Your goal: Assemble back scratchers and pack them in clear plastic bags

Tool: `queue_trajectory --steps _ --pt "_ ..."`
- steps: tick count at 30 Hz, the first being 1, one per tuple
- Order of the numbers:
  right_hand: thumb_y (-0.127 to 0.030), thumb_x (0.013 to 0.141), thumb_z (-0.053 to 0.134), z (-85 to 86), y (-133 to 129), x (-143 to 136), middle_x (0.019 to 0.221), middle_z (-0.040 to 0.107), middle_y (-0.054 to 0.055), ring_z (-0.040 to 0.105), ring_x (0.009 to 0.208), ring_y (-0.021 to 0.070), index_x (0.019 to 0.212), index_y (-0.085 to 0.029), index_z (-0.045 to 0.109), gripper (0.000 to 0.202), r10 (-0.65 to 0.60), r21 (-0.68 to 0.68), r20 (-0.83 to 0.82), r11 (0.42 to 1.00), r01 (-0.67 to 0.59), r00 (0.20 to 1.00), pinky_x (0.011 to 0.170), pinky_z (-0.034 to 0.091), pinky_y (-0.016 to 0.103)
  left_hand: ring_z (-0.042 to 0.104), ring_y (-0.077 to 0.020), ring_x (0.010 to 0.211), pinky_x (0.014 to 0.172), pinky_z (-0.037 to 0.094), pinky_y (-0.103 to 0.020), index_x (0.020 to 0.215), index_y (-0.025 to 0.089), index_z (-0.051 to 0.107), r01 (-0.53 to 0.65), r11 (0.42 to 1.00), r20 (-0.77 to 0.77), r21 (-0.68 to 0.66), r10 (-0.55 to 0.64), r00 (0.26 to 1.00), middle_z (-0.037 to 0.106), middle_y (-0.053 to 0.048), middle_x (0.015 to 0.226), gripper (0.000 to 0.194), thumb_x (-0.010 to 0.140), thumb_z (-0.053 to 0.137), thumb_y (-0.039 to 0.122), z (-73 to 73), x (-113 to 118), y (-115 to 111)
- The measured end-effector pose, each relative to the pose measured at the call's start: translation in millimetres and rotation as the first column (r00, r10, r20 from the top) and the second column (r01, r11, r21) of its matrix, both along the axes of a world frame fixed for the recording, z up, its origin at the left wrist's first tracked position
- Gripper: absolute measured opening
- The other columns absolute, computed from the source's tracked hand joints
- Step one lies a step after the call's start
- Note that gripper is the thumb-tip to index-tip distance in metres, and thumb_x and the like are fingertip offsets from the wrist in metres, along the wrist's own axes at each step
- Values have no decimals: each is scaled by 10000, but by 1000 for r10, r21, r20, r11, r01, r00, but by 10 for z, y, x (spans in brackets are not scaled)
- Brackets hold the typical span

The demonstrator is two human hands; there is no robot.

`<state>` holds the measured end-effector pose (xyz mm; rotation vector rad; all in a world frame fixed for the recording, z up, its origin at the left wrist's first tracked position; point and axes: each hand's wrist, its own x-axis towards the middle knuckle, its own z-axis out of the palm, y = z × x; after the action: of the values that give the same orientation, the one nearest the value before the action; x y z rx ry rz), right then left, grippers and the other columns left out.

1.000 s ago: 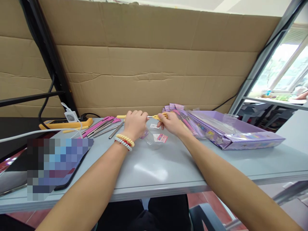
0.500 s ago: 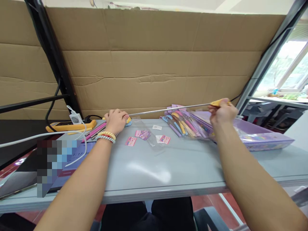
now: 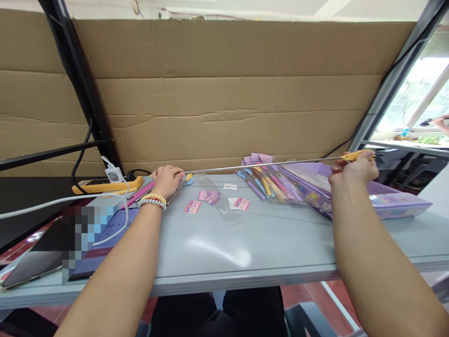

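Note:
A thin metal telescopic rod [image 3: 259,166] stretches sideways above the table, nearly level. Its yellow end piece [image 3: 355,156] is in my right hand [image 3: 356,171], whose fingers are closed round it. At the other end my left hand [image 3: 167,181], with beaded bracelets on the wrist, is closed on the rod; its fingers hide that tip. Just right of the left fingers lie small yellow and blue fork-shaped ends [image 3: 190,178]. Below the rod are pink printed cards [image 3: 212,197] and a clear plastic sleeve [image 3: 219,199] on the grey table [image 3: 210,248].
Several coloured sticks in clear packaging [image 3: 270,181] lie beside a purple tray-like box [image 3: 403,206] on the right. At left are a yellow power strip [image 3: 105,186], a white cable [image 3: 70,199], pink pens [image 3: 138,194] and a phone [image 3: 105,234]. A cardboard panel [image 3: 224,93] stands behind.
My right hand has moved right with the yellow end, and the rod between my hands spans a greater length. My left hand has shifted only slightly.

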<state>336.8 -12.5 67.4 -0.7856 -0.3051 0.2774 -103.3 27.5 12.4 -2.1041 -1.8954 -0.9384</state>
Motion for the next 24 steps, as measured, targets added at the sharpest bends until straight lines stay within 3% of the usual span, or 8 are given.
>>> queue_trajectory --steps 5,10,13,16,18,20,22,24 --pt "-326 950 270 -1 -5 -21 585 523 -47 421 328 44 739 -216 406 274 24 -2 -66 1000 -24 998 337 202 192 569 -231 951 851 323 -385 847 242 681 107 992 -60 -66 -111 992 700 -36 920 273 830 420 318 60 -60 -10" --pt "-332 955 263 -24 56 -84 554 518 -55 398 315 39 737 -214 398 282 56 -8 -57 998 -56 997 338 207 189 592 -208 883 771 378 -306 833 214 678 180 983 -5 -47 -180 984 698 -45 938 276 805 424 318 139 -105 -29" --pt "-317 947 311 -63 142 -309 532 515 -60 396 305 47 741 -208 410 253 123 -44 11 991 -123 992 328 219 189 588 -187 804 696 385 -276 793 207 677 273 961 -26 -31 -274 961 694 -39 861 289 810 417 333 165 0 -65" --pt "-335 906 426 -157 220 -721 508 529 -54 416 306 61 723 -195 443 230 260 -108 183 964 -244 948 309 226 184 583 -178 786 636 365 -273 810 220 677 263 963 -79 52 -259 963 687 -30 855 294 829 410 340 176 241 -149" --pt "-424 833 533 -253 234 -1040 562 604 4 500 361 88 693 -173 501 290 447 -212 347 894 -395 825 308 259 187 584 -177 792 599 340 -273 806 239 674 223 968 -103 112 -212 972 682 -16 843 276 837 416 332 177 447 -237" --pt "-527 750 592 -356 208 -1333 590 635 42 572 425 132 709 -155 556 376 615 -316 487 786 -531 620 319 302 198 586 -164 769 584 327 -271 767 242 666 220 961 -119 168 -201 972 671 -10 810 288 856 402 314 171 649 -336" --pt "-602 698 599 -445 153 -1556 602 650 63 612 471 160 728 -144 577 460 698 -396 566 697 -597 439 346 357 212 589 -153 751 578 327 -271 774 240 663 230 952 -136 200 -206 969 664 -9 810 289 868 395 295 152 816 -424" --pt "-634 689 584 -502 91 -1692 603 657 74 622 474 166 738 -140 564 497 744 -473 588 635 -611 318 364 385 217 593 -152 751 579 331 -274 794 232 662 240 949 -166 206 -208 964 661 -16 817 283 872 394 278 120 925 -482"
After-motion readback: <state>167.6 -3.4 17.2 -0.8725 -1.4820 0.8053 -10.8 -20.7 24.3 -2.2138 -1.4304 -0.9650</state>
